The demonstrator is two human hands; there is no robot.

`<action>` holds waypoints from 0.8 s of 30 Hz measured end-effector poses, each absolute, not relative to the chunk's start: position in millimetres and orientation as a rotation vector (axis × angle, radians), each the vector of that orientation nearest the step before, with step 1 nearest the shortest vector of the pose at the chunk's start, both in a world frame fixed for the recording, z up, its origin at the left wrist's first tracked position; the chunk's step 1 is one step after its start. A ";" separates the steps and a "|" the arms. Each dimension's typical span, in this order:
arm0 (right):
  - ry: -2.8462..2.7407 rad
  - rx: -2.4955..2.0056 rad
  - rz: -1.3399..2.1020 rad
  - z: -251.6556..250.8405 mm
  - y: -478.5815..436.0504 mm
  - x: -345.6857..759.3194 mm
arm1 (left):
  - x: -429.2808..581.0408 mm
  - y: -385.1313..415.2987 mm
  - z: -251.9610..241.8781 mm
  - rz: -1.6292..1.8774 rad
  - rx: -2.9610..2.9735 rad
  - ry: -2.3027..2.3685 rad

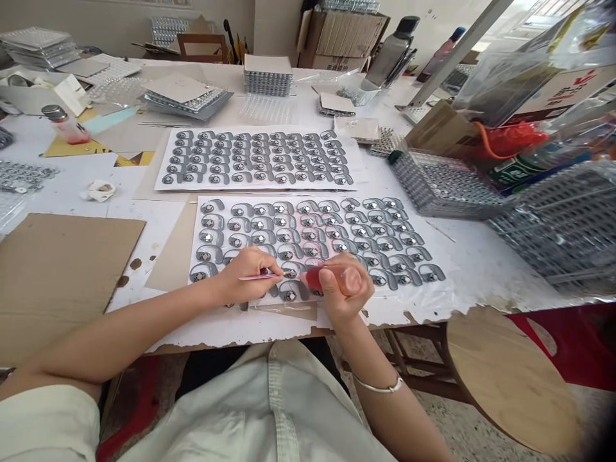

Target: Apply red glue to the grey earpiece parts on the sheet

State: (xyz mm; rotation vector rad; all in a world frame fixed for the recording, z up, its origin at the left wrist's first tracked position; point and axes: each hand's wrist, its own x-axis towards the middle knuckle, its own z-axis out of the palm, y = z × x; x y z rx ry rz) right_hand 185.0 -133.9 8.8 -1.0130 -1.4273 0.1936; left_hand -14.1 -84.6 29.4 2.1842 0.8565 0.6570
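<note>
My left hand [249, 274] is closed in a pinch on a thin pink stick-like tool [255, 278]. The tool's tip points right, close to one of the grey hook-shaped pieces [289, 271] with round shiny centres. My right hand [347, 289] is wrapped round a small red squeeze bottle [314, 278], tilted so that its nozzle faces left toward the same piece. Both hands are over the near white sheet [205, 247], which carries rows of these pieces. A faint pink tint shows across the middle rows. My hands hide some pieces in the lower rows.
Behind lies a second white sheet [166, 176] of similar pieces. Brown cardboard [62, 276] is at the left, near a bottle with pink liquid [65, 123]. Stacked clear trays [447, 183] crowd the right side. A round wooden stool [510, 378] stands below the table's edge.
</note>
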 end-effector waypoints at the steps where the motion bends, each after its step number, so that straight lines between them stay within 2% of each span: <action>1: -1.428 -1.012 0.186 9.0 -133.6 184.4 | -14.0 -84.6 30.3 0.653 2.183 0.853; 24: -1.460 -0.998 0.141 7.8 -135.2 182.2 | -14.8 -82.5 21.5 0.710 2.163 0.807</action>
